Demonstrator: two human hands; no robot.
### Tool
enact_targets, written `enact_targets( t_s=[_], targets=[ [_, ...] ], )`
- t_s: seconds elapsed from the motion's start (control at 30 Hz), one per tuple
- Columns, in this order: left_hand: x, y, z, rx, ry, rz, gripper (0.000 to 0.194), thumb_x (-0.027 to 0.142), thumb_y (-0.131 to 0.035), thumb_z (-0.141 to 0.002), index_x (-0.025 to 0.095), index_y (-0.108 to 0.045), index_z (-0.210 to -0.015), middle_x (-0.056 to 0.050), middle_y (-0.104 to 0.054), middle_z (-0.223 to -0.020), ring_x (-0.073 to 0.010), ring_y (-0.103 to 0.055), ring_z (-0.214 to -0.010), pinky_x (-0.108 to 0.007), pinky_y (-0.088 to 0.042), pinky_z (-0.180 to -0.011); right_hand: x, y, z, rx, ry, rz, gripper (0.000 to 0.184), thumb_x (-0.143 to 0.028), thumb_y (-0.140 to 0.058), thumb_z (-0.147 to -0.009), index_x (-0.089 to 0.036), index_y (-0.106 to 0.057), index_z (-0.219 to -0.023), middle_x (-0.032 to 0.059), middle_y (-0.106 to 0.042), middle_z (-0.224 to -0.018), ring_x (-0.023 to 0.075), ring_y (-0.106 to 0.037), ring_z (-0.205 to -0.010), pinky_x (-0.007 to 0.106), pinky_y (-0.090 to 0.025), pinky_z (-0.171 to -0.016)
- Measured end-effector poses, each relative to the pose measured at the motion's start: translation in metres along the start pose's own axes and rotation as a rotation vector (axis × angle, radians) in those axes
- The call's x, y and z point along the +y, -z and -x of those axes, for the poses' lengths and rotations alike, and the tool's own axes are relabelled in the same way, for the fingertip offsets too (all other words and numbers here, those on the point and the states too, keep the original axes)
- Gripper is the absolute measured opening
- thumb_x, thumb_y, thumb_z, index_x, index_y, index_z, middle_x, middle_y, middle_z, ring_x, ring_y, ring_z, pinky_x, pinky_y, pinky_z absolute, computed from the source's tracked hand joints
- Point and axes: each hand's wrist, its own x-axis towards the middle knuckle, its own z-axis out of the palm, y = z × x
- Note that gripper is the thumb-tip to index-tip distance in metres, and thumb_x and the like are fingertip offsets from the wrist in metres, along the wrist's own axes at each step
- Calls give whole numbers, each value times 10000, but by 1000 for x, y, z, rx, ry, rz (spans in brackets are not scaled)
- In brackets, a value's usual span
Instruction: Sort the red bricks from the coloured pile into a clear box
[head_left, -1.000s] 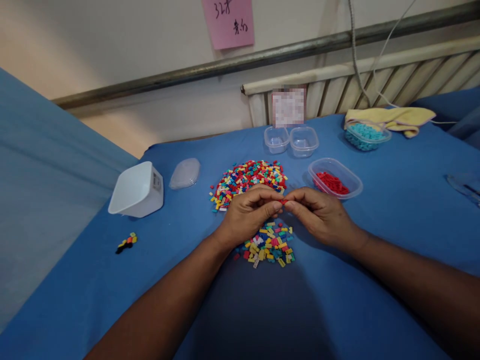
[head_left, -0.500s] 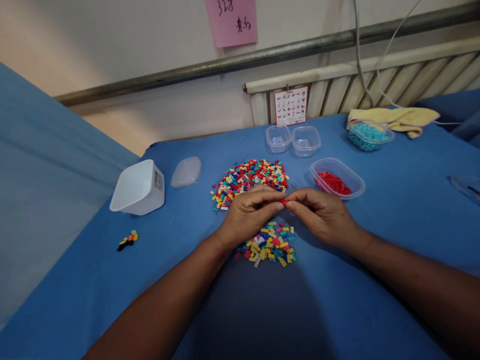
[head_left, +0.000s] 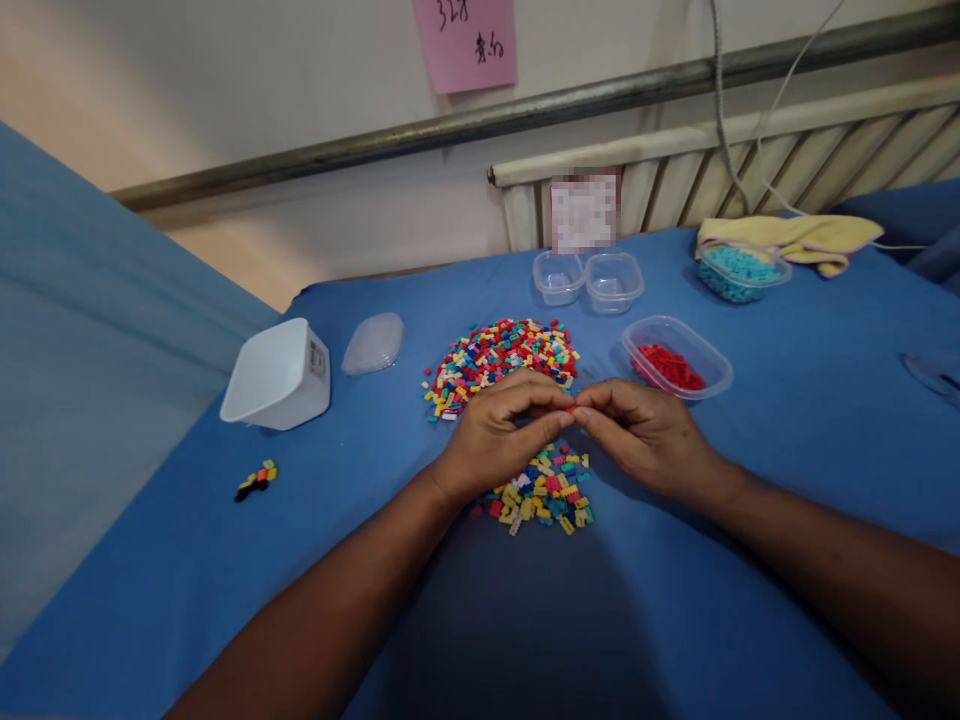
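Left hand (head_left: 499, 432) and right hand (head_left: 645, 435) pinched together on 1 small red brick (head_left: 571, 408) — fingertips nearly closed, meeting above the small sorted-out scatter (head_left: 544, 490), probably for a short reach. Large mixed pile (head_left: 502, 358) at 12 o'clock; tub of red bricks (head_left: 675, 355) at 2 o'clock, just beside the right hand. Bare blue cloth (head_left: 787, 420) at 3 o'clock — open room; table edge far off at 9.

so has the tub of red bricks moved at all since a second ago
No. The tub of red bricks sits in the same spot right of the big mixed pile and in front of the two empty tubs; only the camera shifted slightly.
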Motion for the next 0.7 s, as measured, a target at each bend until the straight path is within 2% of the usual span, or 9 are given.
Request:
enact_targets(
  t_s=[0.1, 0.2, 0.4, 0.5, 0.6, 0.67, 0.7],
  targets=[
    [-2, 2, -1, -13, -58, -28, 116, 261, -791, -1007, 207, -835, -1100, -70, -781, -1051, -159, -753, -973, -294, -604, -869, 1, 0, 0, -2, -13, 12, 187, -396, -656, -1107, -248, -759, -1057, 6, -728, -838, 154, -635, -699, 288, -489, -637],
    [-4, 1, 0, -11, -54, -25, 132, 270, -791, -1008, 221, -834, -1123, -67, -781, -1069, -165, -753, -991, -304, -606, -886, 0, -1, 0, 18, -3, 15, 178, -396, -665, -1102, -251, -760, -1064, 10, -750, -873, 164, -669, -740, 298, -512, -669],
    [-6, -4, 3, 36, 146, 126, 293, 311, -852, -948, 228, -813, -1226, -87, -751, -1166, -172, -732, -1020, -278, -594, -848, -1, -3, -2, 47, 16, -6, 134, -347, -673, -1087, -256, -771, -1083, 13, -778, -909, 175, -702, -776, 321, -540, -718],
    [-5, -5, 3, 43, 255, 228, 291, 292, -875, -905, 204, -809, -1174, -74, -743, -1144, -157, -727, -995, -263, -590, -851, -1, -5, -1, 13, -18, -41, 151, -346, -666, -1083, -255, -776, -1132, 25, -794, -964, 183, -719, -826, 331, -547, -752],
    [-5, -5, 1, 67, 378, 328, 297, 293, -889, -870, 173, -771, -1114, -53, -754, -1023, -139, -714, -896, -253, -580, -805, 0, -6, -2, 1, -203, -196, 224, -374, -670, -1056, -240, -774, -1203, 42, -796, -970, 169, -674, -741, 310, -509, -647],
    [-4, -5, 0, 89, 420, 343, 316, 301, -893, -851, 164, -739, -1091, -36, -743, -945, -127, -690, -822, -244, -560, -754, 0, -6, -5, -12, -397, -453, 276, -409, -659, -1034, -222, -764, -1208, 60, -798, -993, 152, -622, -653, 289, -463, -546],
    [-4, -4, 0, 98, 428, 329, 313, 296, -886, -846, 163, -723, -1077, -28, -730, -915, -122, -676, -793, -240, -548, -731, 0, -5, -7, -26, -489, -610, 292, -424, -652, -1023, -215, -761, -1194, 76, -801, -1029, 154, -633, -656, 287, -474, -533]
  ],
)
